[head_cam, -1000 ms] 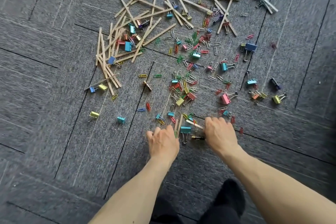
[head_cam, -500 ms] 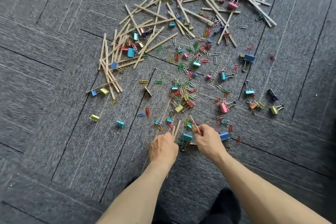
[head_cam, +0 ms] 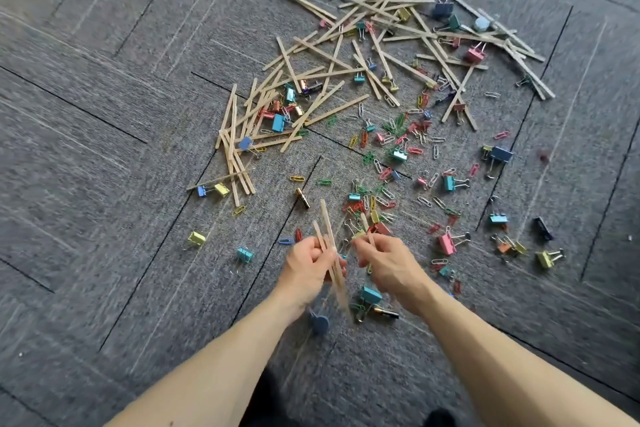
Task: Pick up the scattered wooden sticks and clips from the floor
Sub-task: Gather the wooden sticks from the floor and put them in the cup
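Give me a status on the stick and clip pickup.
Done: very little so far. In hand: the left hand grips a small bundle of sticks, and the right hand pinches one more stick. Left: the big stick pile, binder clips and paper clips cover the carpet.

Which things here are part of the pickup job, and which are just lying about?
Job: sticks gripped in the left hand; stick pinched in the right hand; stick pile; binder clips; paper clips.
Not job: carpet; pale round object among the far sticks; shoe.
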Motion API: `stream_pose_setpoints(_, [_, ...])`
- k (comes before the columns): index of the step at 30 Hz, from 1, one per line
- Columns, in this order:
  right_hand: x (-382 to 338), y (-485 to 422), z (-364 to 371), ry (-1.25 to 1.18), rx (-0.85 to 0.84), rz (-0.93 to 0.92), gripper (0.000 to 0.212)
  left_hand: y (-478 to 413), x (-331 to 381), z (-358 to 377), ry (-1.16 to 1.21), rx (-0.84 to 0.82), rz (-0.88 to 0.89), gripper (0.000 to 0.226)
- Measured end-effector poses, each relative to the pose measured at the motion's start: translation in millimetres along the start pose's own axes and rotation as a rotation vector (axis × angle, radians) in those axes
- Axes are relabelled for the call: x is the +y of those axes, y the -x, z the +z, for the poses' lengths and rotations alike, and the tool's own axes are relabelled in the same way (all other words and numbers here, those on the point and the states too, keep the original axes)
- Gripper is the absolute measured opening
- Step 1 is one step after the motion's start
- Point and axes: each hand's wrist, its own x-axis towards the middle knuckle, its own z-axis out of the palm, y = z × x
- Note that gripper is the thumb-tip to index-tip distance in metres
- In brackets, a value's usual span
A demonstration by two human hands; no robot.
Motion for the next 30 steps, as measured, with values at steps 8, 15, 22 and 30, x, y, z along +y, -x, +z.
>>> stream_pose_setpoints(8, [-76,-58,-5,0.372,-0.138,-0.199,0.036,-57,62,-44,0.238,0.007,0.043,0.013])
stream_pose_setpoints(15, [-141,-111,-12,0.897,-0.164,-0.286,0.05,-84,93,-95,0.295,-0.042,0.049,0.017])
stream_pose_setpoints(22, [-181,-134,19,0.649,-0.24,-0.323,0.032,-97,126,-133,0.386,-0.006,0.15,0.035])
stream_pose_setpoints(30, [-223,-143,28,1.167,-0.28,-0.403,0.049,-104,137,-157,0.254,0.073,0.147,0.05])
